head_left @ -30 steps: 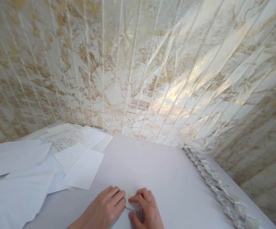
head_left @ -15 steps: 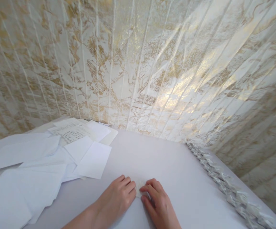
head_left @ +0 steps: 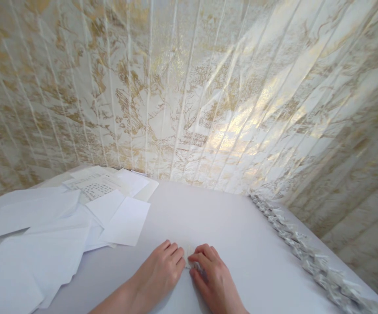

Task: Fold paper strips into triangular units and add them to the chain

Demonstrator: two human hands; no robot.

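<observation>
Both of my hands rest side by side on the white table (head_left: 228,226) near its front edge. My left hand (head_left: 162,272) lies palm down, fingers curled and pressed onto a small folded piece of white paper (head_left: 189,254). My right hand (head_left: 213,279) presses the same piece from the right, its thumb and forefinger pinched on it. Only a small corner of the folded paper shows between the fingertips; the hands cover the remainder.
A loose spread of white paper sheets (head_left: 45,231), one printed (head_left: 93,188), covers the table's left side. A long row of small folded paper pieces (head_left: 309,257) runs along the right edge. A cream and gold curtain (head_left: 189,96) hangs close behind the table.
The view has shifted slightly, so my hands sit a little higher and further right in the picture. Both hands stay pressed on the folded paper; less of the paper shows now.
</observation>
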